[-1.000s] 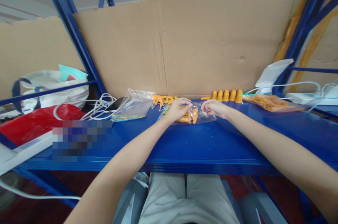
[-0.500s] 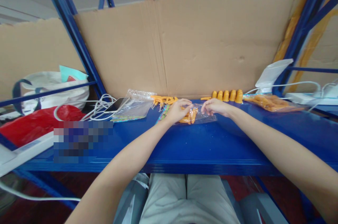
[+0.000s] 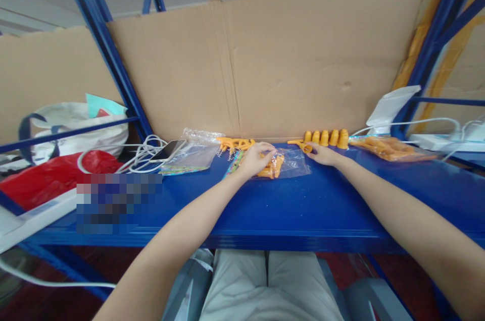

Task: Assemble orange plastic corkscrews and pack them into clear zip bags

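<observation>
My left hand is closed on the near-left part of a clear plastic bag, which lies flat on the blue shelf with several orange plastic pieces inside. A colourful printed strip of the bag shows left of the fingers. To the right of the bag, my right hand pinches a small orange plastic cup, its round opening facing me. Just behind that hand stands a row of orange plastic cups. A thin orange plastic piece lies at the row's left end.
Orange hooked pieces with small metal parts lie behind my left hand. Further left are flat plastic bags, a phone and white cables. A filled bag of orange pieces sits right. Cardboard walls the back.
My right hand has moved from the bag's open end slightly right, and now has an orange cup in its fingers. The left hand stays on the bag.
</observation>
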Motion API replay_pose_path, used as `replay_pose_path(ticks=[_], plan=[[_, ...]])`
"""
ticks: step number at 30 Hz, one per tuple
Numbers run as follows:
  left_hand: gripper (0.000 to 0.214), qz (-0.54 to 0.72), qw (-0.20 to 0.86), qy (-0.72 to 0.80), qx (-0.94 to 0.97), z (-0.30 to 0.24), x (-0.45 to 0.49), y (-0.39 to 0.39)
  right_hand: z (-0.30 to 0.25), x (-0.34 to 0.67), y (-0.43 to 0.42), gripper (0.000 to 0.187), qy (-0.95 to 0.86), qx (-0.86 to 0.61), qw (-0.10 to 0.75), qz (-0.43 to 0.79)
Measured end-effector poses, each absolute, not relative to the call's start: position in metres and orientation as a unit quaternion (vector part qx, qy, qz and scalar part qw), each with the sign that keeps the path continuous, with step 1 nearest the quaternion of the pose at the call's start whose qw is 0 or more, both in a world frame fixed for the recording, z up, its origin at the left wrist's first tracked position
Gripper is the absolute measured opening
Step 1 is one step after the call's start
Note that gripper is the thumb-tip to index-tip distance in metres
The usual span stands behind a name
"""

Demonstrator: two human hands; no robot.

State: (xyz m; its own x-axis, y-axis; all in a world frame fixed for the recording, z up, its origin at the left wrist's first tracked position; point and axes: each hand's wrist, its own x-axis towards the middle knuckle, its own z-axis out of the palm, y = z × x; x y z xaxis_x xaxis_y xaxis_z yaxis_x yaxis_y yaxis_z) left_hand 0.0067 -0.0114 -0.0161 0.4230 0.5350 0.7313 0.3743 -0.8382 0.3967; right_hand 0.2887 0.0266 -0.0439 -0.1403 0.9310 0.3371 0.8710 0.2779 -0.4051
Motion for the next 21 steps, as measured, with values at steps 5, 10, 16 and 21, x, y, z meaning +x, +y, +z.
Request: replay_pose_path(ticks=[5, 10, 16, 21], plan=[[0.014, 0.464, 0.085, 0.267, 0.84, -0.016, 0.007, -0.012, -0.031, 0.278, 0.018, 0.034, -0.726, -0.644, 0.24, 0.012], [0.013, 0.466, 0.082, 0.26, 0.842, -0.017, 0.007, -0.011, -0.024, 0.271, 0.018, 0.03, -0.745, -0.625, 0.233, -0.01], [0.013, 0.473, 0.077, 0.251, 0.841, -0.018, 0.007, -0.01, -0.037, 0.272, 0.026, 0.049, -0.82, -0.525, 0.224, -0.034], [0.014, 0.472, 0.079, 0.253, 0.841, -0.018, 0.007, -0.01, -0.033, 0.273, 0.018, 0.039, -0.789, -0.589, 0.162, -0.062]])
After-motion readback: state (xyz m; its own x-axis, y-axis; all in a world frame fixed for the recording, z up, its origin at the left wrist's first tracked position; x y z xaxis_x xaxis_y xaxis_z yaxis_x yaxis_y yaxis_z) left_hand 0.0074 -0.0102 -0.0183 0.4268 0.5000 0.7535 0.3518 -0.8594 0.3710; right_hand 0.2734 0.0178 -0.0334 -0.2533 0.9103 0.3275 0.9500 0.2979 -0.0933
